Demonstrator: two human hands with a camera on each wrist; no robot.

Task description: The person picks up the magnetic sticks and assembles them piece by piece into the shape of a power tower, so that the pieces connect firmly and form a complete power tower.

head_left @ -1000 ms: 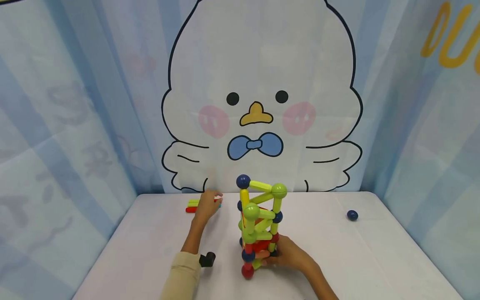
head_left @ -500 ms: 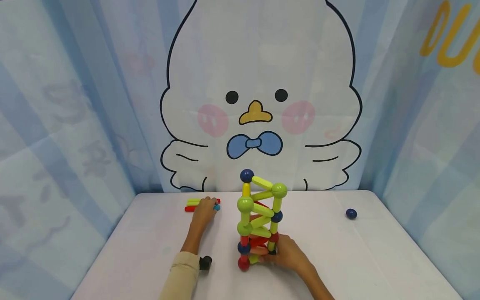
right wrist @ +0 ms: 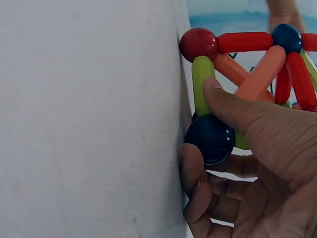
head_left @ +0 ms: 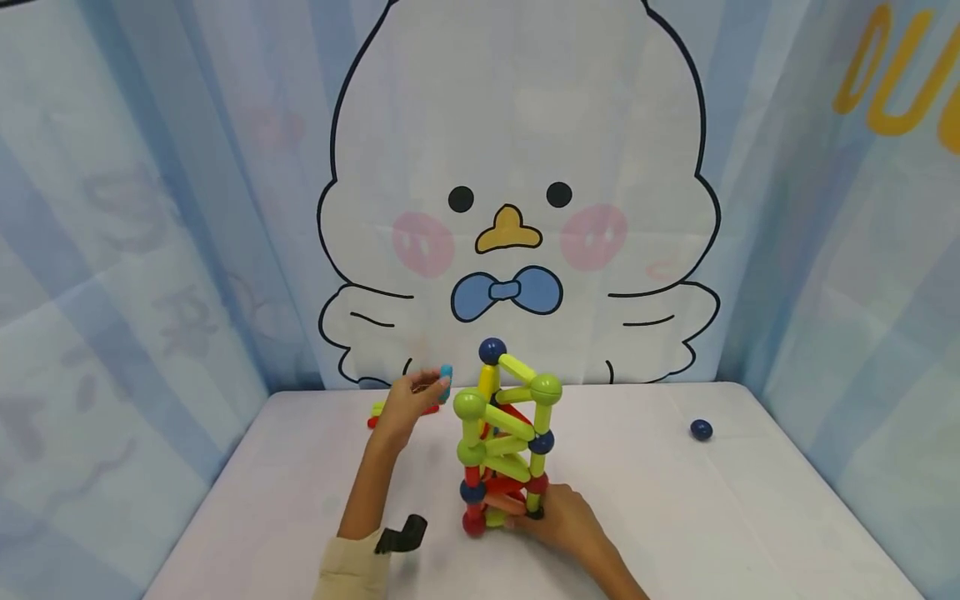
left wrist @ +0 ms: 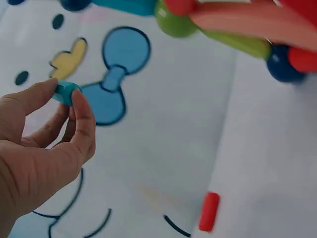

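My left hand (head_left: 405, 407) pinches a short light-blue magnetic rod (head_left: 446, 382) between thumb and fingertip, raised above the far left of the table. The left wrist view shows the same blue rod (left wrist: 65, 92) upright at the fingertips. To its right stands a tall tower of magnetic rods and balls (head_left: 546, 389), mostly green, red and dark blue. My right hand (head_left: 566, 521) holds the tower at its base. In the right wrist view, the thumb lies on a green rod (right wrist: 201, 82), with fingers curled around the dark blue ball (right wrist: 210, 140) at a bottom corner.
Loose red and green rods lie behind the left hand; one red rod (left wrist: 209, 211) shows in the left wrist view. A single dark blue ball (head_left: 701, 430) sits at the right of the white table (head_left: 750, 517). A printed curtain (head_left: 645, 333) hangs behind.
My left hand has picked the blue rod from the loose rods and lifted it. The tower has turned slightly and shifted a little left, with the right hand still at its base.
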